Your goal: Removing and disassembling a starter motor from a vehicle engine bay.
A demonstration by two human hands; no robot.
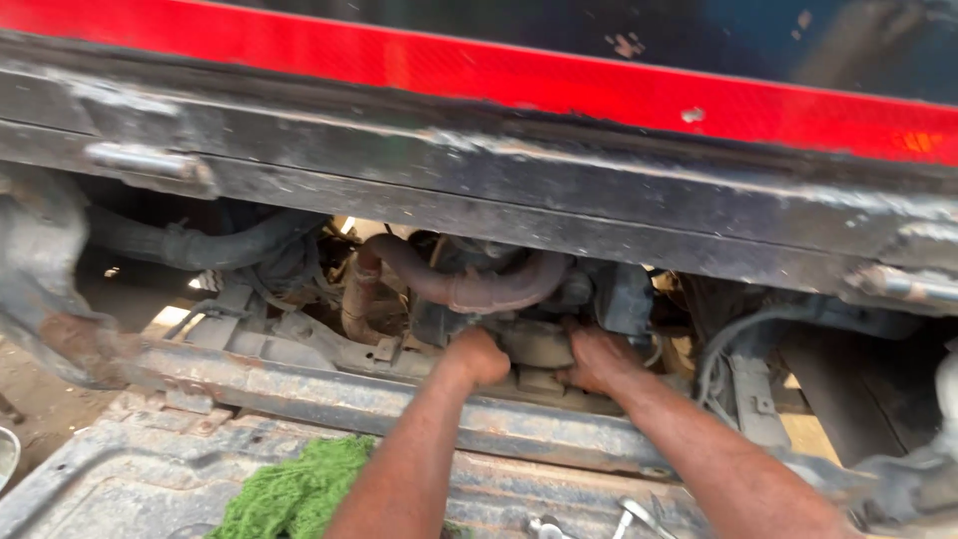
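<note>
Red trim runs across the top, above a dark metal beam. Under it, a grimy round engine part sits between both hands. The left hand is curled into a fist at its left side; the right hand grips its right side, fingers hidden behind. A curved rusty hose arches just above. A green rag lies on the metal plate below.

Vehicle repair yard: exposed engine bay with greasy hoses, rusty frame rail, wrenches, dirt ground.
</note>
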